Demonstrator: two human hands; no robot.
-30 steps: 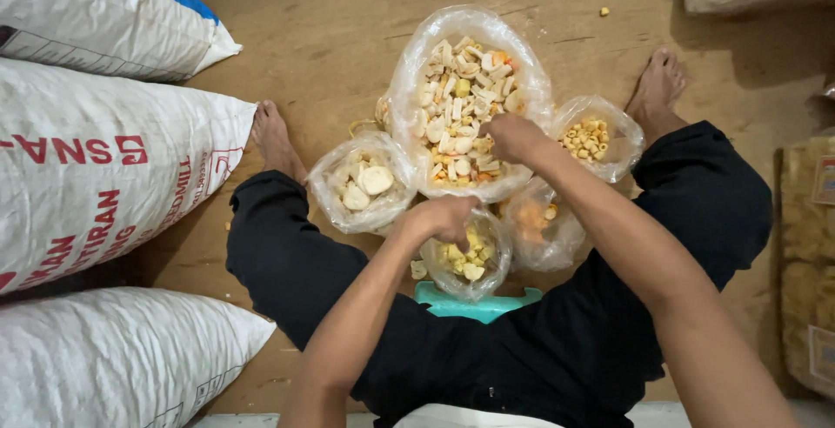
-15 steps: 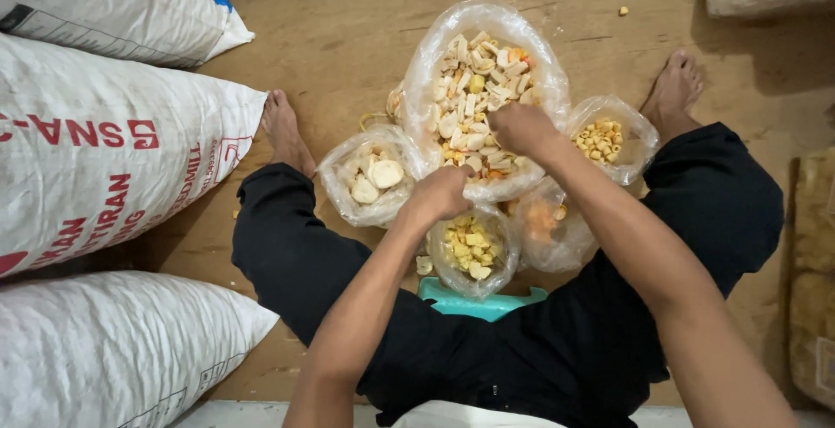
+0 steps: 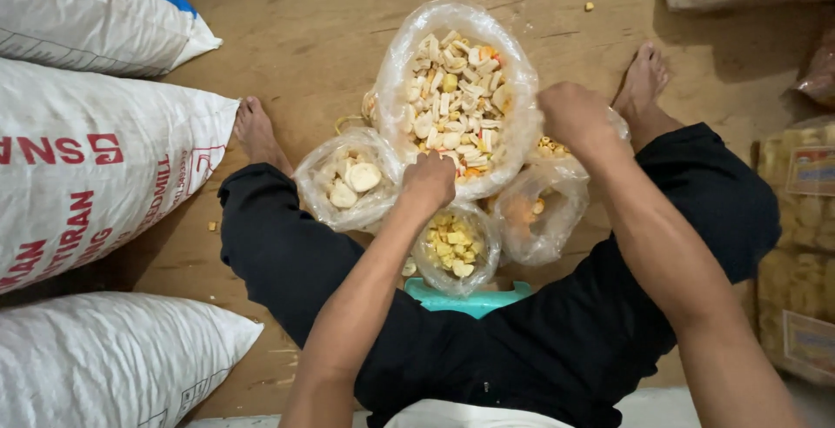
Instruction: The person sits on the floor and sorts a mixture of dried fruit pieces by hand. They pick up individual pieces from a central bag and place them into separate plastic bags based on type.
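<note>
A person sits on the wooden floor (image 3: 304,36) with legs spread, and a cluster of clear plastic bags stands between the bare feet. The large bag (image 3: 457,89) in the middle is open at the top and full of mixed crackers — mostly pale white pieces with some yellow and orange among them. Just left of it, the small left bag (image 3: 348,186) holds a few round, pale chips. The near bag (image 3: 454,247), closest to the body, holds yellow chunks and sits just above a teal plastic edge (image 3: 470,299). The right bag (image 3: 544,210) holds a few orange pieces, and behind it small yellow bits show in another bag that is mostly hidden.

The left hand (image 3: 428,180) is closed in a fist at the near rim of the large bag, gripping the plastic. The right hand (image 3: 574,115) is also curled shut, at the large bag's right side above the hidden bag — what it grips I cannot tell.

White woven sacks (image 3: 96,167) lie stacked to the left.
</note>
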